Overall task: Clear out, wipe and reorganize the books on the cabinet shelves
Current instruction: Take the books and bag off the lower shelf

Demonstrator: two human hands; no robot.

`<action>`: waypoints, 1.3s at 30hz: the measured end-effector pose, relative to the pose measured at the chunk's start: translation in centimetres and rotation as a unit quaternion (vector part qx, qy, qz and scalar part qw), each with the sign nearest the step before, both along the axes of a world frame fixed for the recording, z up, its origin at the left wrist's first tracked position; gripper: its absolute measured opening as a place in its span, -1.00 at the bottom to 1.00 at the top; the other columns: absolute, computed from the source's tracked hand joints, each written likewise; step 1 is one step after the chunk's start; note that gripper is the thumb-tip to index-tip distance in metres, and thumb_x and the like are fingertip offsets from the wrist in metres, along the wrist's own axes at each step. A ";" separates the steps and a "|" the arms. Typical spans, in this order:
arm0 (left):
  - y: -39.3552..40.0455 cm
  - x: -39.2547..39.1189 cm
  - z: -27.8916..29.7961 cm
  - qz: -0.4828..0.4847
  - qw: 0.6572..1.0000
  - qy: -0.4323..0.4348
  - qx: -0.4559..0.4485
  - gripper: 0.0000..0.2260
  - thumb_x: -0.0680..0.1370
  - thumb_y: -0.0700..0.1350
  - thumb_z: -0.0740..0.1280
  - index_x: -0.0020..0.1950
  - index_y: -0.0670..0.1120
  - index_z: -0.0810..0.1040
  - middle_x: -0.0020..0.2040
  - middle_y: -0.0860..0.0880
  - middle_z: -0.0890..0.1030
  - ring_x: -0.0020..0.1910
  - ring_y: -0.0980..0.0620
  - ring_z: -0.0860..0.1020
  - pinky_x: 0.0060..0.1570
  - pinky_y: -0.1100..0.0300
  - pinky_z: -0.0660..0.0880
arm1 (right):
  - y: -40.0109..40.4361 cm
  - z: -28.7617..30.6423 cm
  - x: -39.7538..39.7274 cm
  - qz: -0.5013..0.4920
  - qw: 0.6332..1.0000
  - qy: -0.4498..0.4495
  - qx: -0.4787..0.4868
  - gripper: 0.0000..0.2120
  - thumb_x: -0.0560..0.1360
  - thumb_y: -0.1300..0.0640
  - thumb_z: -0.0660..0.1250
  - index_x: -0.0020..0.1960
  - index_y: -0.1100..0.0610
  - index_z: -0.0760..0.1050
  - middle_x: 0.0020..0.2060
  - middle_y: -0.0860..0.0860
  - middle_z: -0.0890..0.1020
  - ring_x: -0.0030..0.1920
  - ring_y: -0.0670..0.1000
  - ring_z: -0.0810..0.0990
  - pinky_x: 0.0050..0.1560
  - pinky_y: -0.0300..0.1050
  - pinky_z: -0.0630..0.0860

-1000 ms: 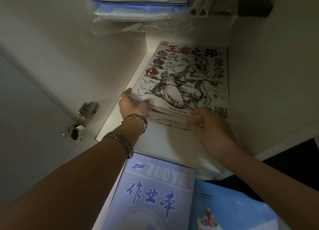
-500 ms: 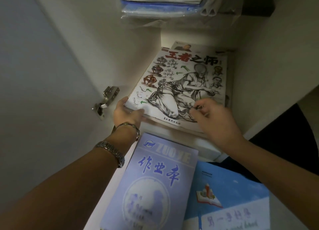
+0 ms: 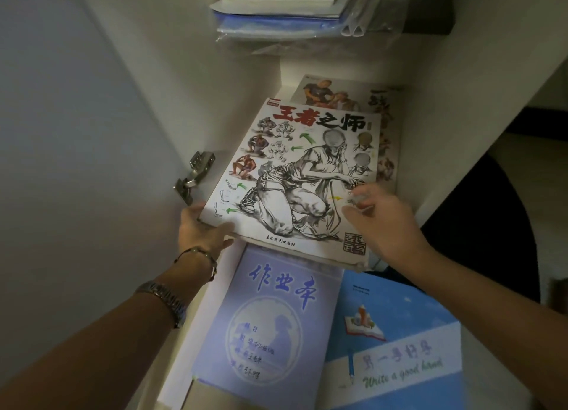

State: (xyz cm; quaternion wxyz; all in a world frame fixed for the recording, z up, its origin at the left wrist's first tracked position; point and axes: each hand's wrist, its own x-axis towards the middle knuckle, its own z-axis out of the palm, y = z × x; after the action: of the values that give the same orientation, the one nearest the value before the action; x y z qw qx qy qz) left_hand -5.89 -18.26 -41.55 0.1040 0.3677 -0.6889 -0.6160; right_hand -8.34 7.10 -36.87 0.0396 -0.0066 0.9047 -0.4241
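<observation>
We see a large sketch-drawing book (image 3: 307,176) with red-and-black title lying on the cabinet shelf (image 3: 285,74), covering most of another art book (image 3: 347,93) at 12 o'clock. Our left hand (image 3: 199,231) grasps its near-left corner; our right hand (image 3: 378,219) rests released on its right edge, fingertips blurred. At 6 o'clock lie a lilac exercise book (image 3: 270,326) and a blue handwriting book (image 3: 396,342), cut off below.

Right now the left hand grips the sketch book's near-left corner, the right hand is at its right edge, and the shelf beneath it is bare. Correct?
Not quite. The head view shows another book lying under the sketch book, so the shelf beneath isn't bare. The rest holds: left hand grips the near-left corner, right hand is at the right edge.
</observation>
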 end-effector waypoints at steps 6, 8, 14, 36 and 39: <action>-1.2 -0.7 0.6 -0.110 0.960 -0.096 -0.240 -0.32 0.27 0.14 0.54 0.27 -0.06 0.38 0.25 -0.10 0.46 0.20 -0.10 0.47 0.20 0.07 0.40 | -0.8 -1.8 -0.9 -0.034 0.997 -0.027 -0.058 -0.55 0.52 0.15 0.34 0.37 0.13 0.31 -0.02 -0.05 0.45 -0.04 -0.06 0.44 -0.09 -0.27 0.34; -1.0 -1.8 1.4 -0.155 0.941 -0.096 -0.284 -0.29 0.30 0.16 0.51 0.33 -0.07 0.34 0.30 -0.11 0.41 0.23 -0.11 0.44 0.19 0.09 0.37 | -1.0 -2.6 -1.4 -0.056 0.994 -0.040 -0.089 -0.53 0.51 0.18 0.35 0.37 0.14 0.29 -0.02 -0.06 0.48 -0.02 -0.06 0.47 -0.06 -0.26 0.34; -0.7 -6.8 2.6 -0.223 0.932 -0.111 -0.265 -0.26 0.34 0.15 0.48 0.39 -0.08 0.27 0.30 -0.06 0.45 0.23 -0.06 0.45 0.11 0.16 0.37 | -0.8 -4.5 -3.8 -0.127 0.988 -0.037 -0.080 -0.44 0.40 0.14 0.44 0.34 0.19 0.34 0.11 0.07 0.59 0.08 0.09 0.58 0.12 0.05 0.55; -1.6 -11.9 0.8 -0.235 0.945 -0.026 -0.227 -0.36 0.37 -0.11 0.51 0.40 -0.04 0.34 0.34 -0.09 0.44 0.29 -0.09 0.43 0.32 0.04 0.37 | -0.6 -6.6 -7.4 -0.169 0.959 -0.090 -0.210 -0.17 0.38 0.18 0.50 0.49 -0.02 0.10 0.30 0.03 0.47 0.24 0.07 0.48 0.22 0.02 0.48; -1.8 -10.3 0.1 -0.215 0.954 -0.025 -0.206 -0.40 0.32 -0.13 0.54 0.29 0.01 0.38 0.23 -0.07 0.51 0.19 -0.07 0.50 0.21 0.02 0.47 | 0.0 -6.6 -6.2 -0.146 0.963 -0.093 -0.206 -0.17 0.39 0.23 0.49 0.50 0.03 0.08 0.33 0.05 0.43 0.27 0.05 0.45 0.26 -0.01 0.44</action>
State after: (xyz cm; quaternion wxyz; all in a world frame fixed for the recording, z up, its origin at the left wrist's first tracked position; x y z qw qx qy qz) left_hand -16.16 -20.01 -41.42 0.0257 0.1967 -0.8660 -0.4590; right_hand -14.59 7.07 -43.44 0.0593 0.1573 0.7812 -0.6012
